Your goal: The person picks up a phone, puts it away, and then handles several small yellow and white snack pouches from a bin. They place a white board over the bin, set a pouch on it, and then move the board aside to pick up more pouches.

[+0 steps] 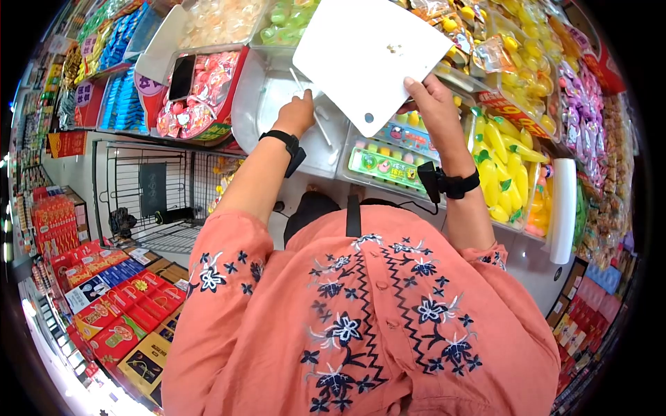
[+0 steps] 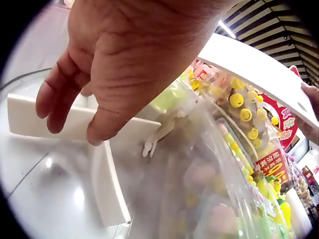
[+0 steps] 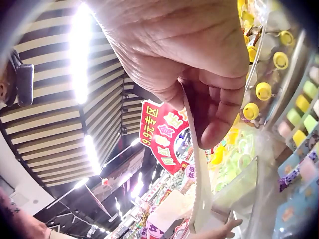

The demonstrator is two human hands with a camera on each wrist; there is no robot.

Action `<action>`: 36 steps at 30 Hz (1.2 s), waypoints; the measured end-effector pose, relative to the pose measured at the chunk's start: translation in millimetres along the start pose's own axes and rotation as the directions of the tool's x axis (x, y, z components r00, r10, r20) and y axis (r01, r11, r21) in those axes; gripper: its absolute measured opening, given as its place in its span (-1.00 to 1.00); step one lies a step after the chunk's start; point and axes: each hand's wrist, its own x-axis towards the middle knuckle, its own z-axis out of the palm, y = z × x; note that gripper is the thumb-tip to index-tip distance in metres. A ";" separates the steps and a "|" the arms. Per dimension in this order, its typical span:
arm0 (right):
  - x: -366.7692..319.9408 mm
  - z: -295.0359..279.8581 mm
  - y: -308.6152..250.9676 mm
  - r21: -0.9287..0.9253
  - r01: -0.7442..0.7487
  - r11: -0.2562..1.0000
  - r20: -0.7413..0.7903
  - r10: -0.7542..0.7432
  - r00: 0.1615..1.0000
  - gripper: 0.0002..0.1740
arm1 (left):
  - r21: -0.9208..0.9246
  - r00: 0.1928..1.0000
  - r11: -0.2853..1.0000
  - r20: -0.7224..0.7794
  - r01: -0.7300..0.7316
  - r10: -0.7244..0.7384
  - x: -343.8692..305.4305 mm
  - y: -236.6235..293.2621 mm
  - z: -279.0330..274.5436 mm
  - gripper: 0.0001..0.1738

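Observation:
My right hand (image 1: 438, 111) grips the edge of a flat white board (image 1: 368, 62), thumb on one face and fingers on the other. The board has a round hole near one corner and a small patch of dark specks. In the right wrist view the board (image 3: 200, 184) stands nearly edge-on. Over a clear plastic bin (image 1: 253, 104) reaches my left hand (image 1: 297, 116). White plastic strips (image 2: 112, 189) lie in that bin, meeting like a T. Relaxed fingers (image 2: 56, 117) and thumb of the left hand overlap the crossing strip, with a gap between them.
A black phone (image 1: 182, 78) lies on pink candy packs left of the bin. To the right are boxed colourful sweets (image 1: 388, 165) and yellow banana-shaped packs (image 1: 501, 163). A wire shopping cart (image 1: 149, 191) stands at the left, near red gift boxes (image 1: 132, 305).

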 end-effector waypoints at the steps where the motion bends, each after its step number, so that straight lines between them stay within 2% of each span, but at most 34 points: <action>1: -0.3 -2.3 2.7 -0.009 -0.014 1.000 -0.004 0.014 1.000 -0.66 | -0.003 0.999 0.999 0.039 0.035 -0.035 3.1 2.5 0.9 -0.40; 7: -5.1 -5.4 7.9 -0.001 -0.043 0.999 -0.013 0.043 0.999 -0.67 | -0.069 0.996 0.994 0.021 0.087 -0.086 6.4 10.1 7.4 -0.24; 10: -3.8 -6.2 14.7 -0.007 -0.056 0.998 -0.007 0.056 0.998 -0.65 | -0.069 0.996 0.994 0.035 0.087 -0.085 2.6 8.3 3.2 -0.32; 13: -3.5 -5.2 11.0 -0.031 -0.085 0.996 0.001 0.085 0.996 -0.65 | -0.146 0.997 0.989 -0.059 0.034 -0.043 -5.3 -14.8 6.0 -0.44; 16: -1.6 -2.8 10.8 -0.061 -0.095 0.994 0.062 0.099 0.993 -0.67 | -0.213 0.986 0.971 -0.100 0.112 -0.136 -42.5 -33.4 -26.1 -0.55; 18: 1.1 6.9 12.0 -0.059 -0.154 0.986 0.131 0.161 0.978 -0.68 | -0.496 0.964 0.858 -0.135 0.132 -0.227 -52.7 -62.1 -26.3 -0.54; 20: 6.3 19.6 28.3 -0.079 -0.210 0.975 0.198 0.222 0.955 -0.68 | -0.654 0.944 0.747 -0.161 0.116 -0.287 -61.1 -76.9 -25.0 -0.52; 22: 9.8 37.8 41.6 -0.079 -0.259 0.963 0.251 0.270 0.929 -0.68 | -0.713 0.929 0.696 -0.193 0.089 -0.316 -79.6 -78.6 -35.3 -0.48; 23: 12.4 47.9 45.7 -0.068 -0.303 0.950 0.250 0.311 0.917 -0.68 | -0.583 0.913 0.812 -0.334 -0.004 -0.235 -85.1 -82.5 -34.5 -0.39; 26: 22.4 65.0 66.2 -0.074 -0.412 0.908 0.264 0.416 0.870 -0.69 | -0.488 0.899 0.870 -0.347 0.070 -0.266 -100.0 -71.7 -32.8 -0.35; 27: 24.3 69.4 68.0 -0.086 -0.433 0.897 0.271 0.439 0.857 -0.70 | -0.501 0.893 0.862 -0.348 0.079 -0.285 -108.8 -59.9 -37.6 -0.31; 30: 32.3 76.1 80.1 -0.078 -0.465 0.882 0.281 0.467 0.839 -0.70 | -0.406 0.871 0.912 -0.467 -0.057 -0.154 -109.6 -50.0 -21.9 -0.31; 32: 38.3 76.9 88.9 -0.057 -0.482 0.874 0.289 0.477 0.830 -0.70 | -0.383 0.869 0.919 -0.482 -0.098 -0.108 -108.8 -39.2 -13.0 -0.28; 36: 47.5 77.0 95.5 -0.159 -0.489 0.858 0.281 0.514 0.811 -0.67 | -0.318 0.884 0.935 -0.467 -0.157 -0.010 -107.0 -16.4 -2.9 -0.25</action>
